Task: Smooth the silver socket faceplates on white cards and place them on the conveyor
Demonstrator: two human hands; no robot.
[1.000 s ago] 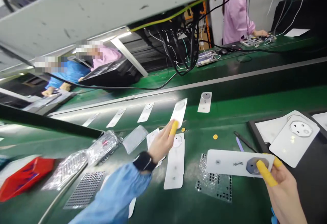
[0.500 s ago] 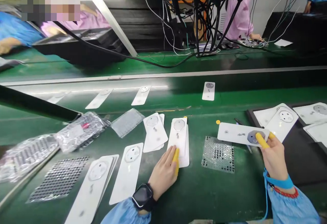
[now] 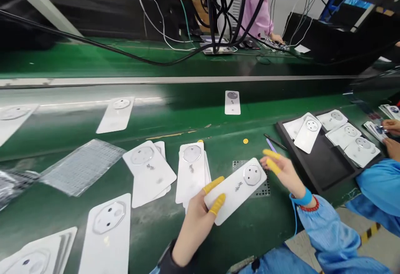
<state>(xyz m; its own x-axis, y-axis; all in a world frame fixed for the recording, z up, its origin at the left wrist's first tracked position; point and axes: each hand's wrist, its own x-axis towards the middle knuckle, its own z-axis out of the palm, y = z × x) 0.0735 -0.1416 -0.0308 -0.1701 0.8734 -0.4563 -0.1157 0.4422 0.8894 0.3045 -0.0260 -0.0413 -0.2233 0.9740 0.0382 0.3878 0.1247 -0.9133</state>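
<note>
My left hand (image 3: 200,215), with yellow finger cots on thumb and forefinger, grips the lower left end of a white rectangular panel (image 3: 228,201). A light octagonal disc with dark holes and a small dark marking show on the panel's face. Just beyond its upper right end is my right hand (image 3: 283,172), also in yellow finger cots, empty with fingers apart. Partly under the held panel lies a clear sheet with small black pieces (image 3: 265,188). To the left of my left hand lies a stack of similar panels (image 3: 190,182).
A black tray (image 3: 328,161) with white panels stands at right, beside a co-worker's hands (image 3: 392,136). More panels (image 3: 153,178) are stacked at left, and single ones (image 3: 233,103) lie farther back. A bubbled plastic sheet (image 3: 83,168) lies left. Black cables (image 3: 218,16) hang behind.
The panel that my right hand held is now in my left hand, which has left the stack. My right hand has let go and moved left. The view has swung right.
</note>
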